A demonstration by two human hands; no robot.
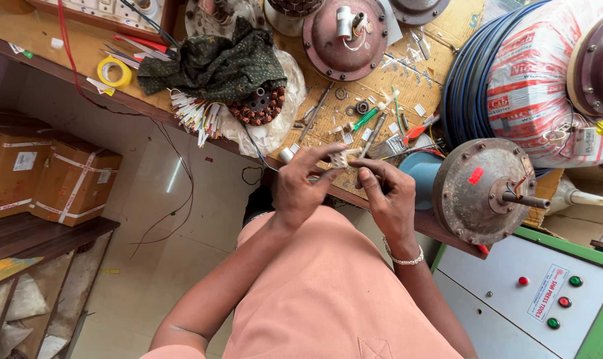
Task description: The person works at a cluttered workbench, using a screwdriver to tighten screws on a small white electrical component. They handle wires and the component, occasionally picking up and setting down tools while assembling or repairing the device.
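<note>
Pinching small whitish part [341,158] between both hands just off bench [42,40] front edge. Left hand [300,186], right hand [388,193] fingers closed on it. Work looks mid-way; rusty motor housing [478,189] sits unassembled at bench edge.

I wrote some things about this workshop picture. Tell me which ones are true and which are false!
1. Both hands hold one small pale part together. True: the left hand and right hand pinch the small pale part.
2. A dark green cloth lies on the bench. True: the cloth covers parts there.
3. The roll of yellow tape is on the floor. False: the yellow tape sits on the wooden bench.
4. The right wrist is bare. False: it wears a beaded bracelet.
</note>
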